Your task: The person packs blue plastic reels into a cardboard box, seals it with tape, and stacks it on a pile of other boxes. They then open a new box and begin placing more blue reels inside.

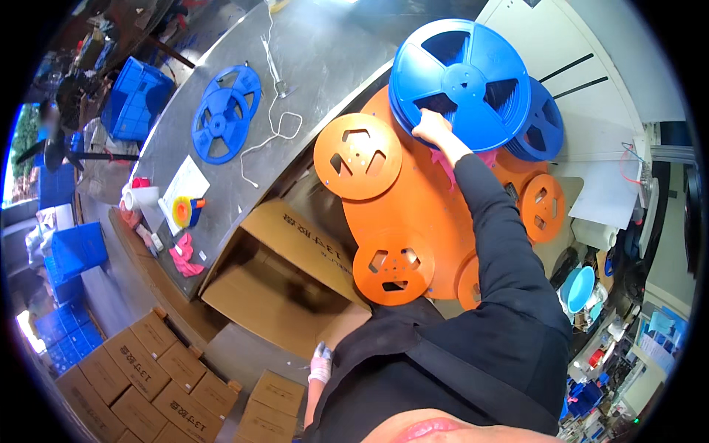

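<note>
Past black sleeve, best keep blue reel stack level over orange discs, with right hand curled on near rim (and left hand beside open carton; cannot tell whether gripping).

Stacked blue reels partly hide a second pile, while a black sleeve obscures part of an orange reel.
</note>
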{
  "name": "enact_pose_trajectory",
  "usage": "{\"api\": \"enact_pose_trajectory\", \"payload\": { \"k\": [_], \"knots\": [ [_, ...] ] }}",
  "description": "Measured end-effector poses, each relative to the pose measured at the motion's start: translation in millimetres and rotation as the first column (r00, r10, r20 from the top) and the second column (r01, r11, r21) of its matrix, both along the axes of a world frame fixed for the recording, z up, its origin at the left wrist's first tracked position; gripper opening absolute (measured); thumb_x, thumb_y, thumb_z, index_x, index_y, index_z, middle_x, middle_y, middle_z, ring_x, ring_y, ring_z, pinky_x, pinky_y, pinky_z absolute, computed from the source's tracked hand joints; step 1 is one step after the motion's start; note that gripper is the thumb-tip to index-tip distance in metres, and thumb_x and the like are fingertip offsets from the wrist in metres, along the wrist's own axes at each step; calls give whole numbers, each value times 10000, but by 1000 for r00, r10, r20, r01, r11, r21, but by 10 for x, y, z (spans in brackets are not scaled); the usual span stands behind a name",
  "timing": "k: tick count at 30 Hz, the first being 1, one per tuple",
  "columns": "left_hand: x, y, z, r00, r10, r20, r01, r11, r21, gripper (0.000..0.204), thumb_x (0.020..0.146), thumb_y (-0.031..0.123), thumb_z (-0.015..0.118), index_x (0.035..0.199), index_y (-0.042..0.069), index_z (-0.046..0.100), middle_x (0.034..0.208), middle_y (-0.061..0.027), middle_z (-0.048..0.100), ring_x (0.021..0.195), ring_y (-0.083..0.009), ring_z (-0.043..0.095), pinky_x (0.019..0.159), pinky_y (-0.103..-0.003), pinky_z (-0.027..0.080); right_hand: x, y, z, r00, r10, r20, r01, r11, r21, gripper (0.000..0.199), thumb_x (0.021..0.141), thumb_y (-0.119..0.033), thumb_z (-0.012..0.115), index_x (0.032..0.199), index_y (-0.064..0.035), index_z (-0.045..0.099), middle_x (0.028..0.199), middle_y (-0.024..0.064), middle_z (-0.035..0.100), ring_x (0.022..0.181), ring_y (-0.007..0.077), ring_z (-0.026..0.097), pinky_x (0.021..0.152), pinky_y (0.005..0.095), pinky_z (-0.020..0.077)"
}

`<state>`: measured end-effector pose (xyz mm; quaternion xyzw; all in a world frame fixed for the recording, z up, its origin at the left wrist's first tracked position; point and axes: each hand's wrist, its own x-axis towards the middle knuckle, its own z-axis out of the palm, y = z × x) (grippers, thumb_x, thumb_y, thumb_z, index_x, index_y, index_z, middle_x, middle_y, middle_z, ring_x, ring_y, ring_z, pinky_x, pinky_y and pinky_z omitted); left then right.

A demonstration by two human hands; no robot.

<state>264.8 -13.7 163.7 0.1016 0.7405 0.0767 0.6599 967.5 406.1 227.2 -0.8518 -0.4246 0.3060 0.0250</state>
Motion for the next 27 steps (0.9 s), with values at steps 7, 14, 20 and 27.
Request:
{"api": "enact_pose_trajectory", "payload": {
  "k": [7,14,20,27],
  "knots": [
    [745,826,938,814,-547,-195,580,783,223,480,948,208,543,1368,-3,443,1322,-140,543,1187,-241,518,1011,-320,387,-677,-1061,1231,693,-20,-720,271,934,234,282,727,-160,697,961,-24,616,831,94,648,698,174,626,678,316,516],
    [91,883,379,802,-544,-246,593,676,438,468,951,238,519,1367,32,464,1366,-154,522,1277,-261,481,1064,-329,364,-2132,-2577,2053,-169,157,-973,775,631,-33,410,791,-271,669,1090,-48,500,827,16,483,736,135,489,697,303,437],
    [-244,1201,717,862,-381,-334,506,595,624,424,965,217,521,1356,54,491,1343,-116,550,1248,-234,507,1048,-320,379,-3117,-3544,1795,-544,353,-761,676,722,-147,371,774,-288,704,945,-87,443,682,-16,387,602,120,402,589,284,383],
    [428,1615,1834,742,-193,-642,647,-42,761,345,930,196,549,1248,68,581,1239,-170,595,1195,-359,524,1044,-420,389,-3332,-3982,1850,-619,403,-674,618,780,-101,398,795,-321,737,940,-84,452,655,-16,442,578,117,464,590,302,423]
  ]
}}
